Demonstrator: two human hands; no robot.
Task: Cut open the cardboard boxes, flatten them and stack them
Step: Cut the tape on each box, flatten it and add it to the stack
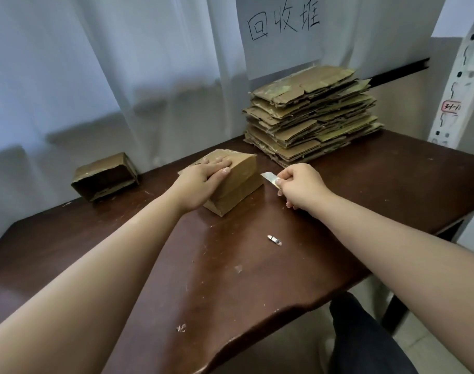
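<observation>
One sealed box [232, 182] lies on the table [257, 265] under the left hand [200, 179], whose flat, straight fingers press its top. The box's long axis runs from near left to far right, its far end facing the right hand [300, 186], which pinches a bare blade [269, 177] just beside that end. The blade hand is thus the nearer to the cut. A stack of flattened boxes [311, 112] sits beyond, to the right.

We note a dark wooden table [365, 201] bearing a closed box [238, 182], an opened box [105, 176], a flattened cardboard stack [311, 114], a small blade piece [274, 240] and scattered scraps [181, 327].
</observation>
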